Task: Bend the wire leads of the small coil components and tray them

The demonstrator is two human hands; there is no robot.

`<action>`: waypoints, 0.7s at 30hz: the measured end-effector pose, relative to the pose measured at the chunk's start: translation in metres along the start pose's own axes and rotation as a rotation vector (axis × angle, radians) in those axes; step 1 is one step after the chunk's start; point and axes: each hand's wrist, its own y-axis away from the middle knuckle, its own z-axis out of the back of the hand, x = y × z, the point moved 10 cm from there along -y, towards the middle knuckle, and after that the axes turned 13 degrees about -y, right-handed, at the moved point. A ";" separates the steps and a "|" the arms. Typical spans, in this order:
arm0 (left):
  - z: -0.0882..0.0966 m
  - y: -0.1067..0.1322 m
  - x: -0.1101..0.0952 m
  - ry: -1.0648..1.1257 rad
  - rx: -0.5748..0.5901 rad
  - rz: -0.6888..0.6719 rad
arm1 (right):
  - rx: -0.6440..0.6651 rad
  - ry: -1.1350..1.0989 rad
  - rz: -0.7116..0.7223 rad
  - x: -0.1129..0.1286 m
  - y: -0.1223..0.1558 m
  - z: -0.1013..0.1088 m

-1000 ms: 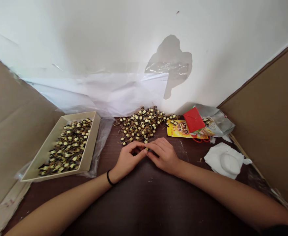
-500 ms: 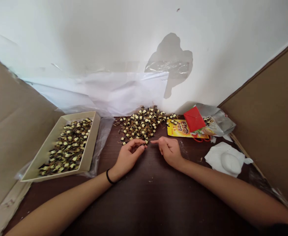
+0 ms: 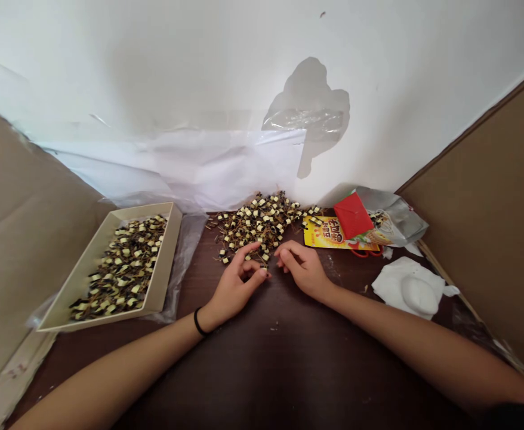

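My left hand (image 3: 235,286), a black band on its wrist, pinches a small yellow-and-black wired part (image 3: 264,270) between thumb and a curled finger, its index finger raised. Facing it across a narrow gap, my right hand (image 3: 305,270) has its thumb and fingertips pressed together. Whatever may be in that pinch is too small to make out. Just beyond both hands lies a loose pile of the same yellow-and-black parts (image 3: 257,221), with thin brownish leads sticking out.
A cream box (image 3: 172,251) holding many similar parts stands at the left on clear plastic. To the right lie a yellow snack packet (image 3: 320,236), a red packet (image 3: 354,216), a silver bag (image 3: 405,221) and crumpled white tissue (image 3: 390,280). Cardboard panels (image 3: 490,209) flank the dark table (image 3: 280,370).
My left index finger has lifted away from the thumb, which keeps the small part. My right index finger, stretched out before, has drawn back to meet the thumb.
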 end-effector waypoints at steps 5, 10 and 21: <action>-0.004 0.002 -0.003 -0.059 0.013 -0.034 | 0.165 0.040 0.181 0.024 0.005 -0.018; -0.009 0.004 -0.004 -0.207 0.035 -0.055 | 0.290 0.113 0.152 0.019 0.007 -0.033; -0.010 0.006 -0.005 -0.349 0.023 -0.096 | 0.261 0.151 0.066 0.009 0.003 -0.031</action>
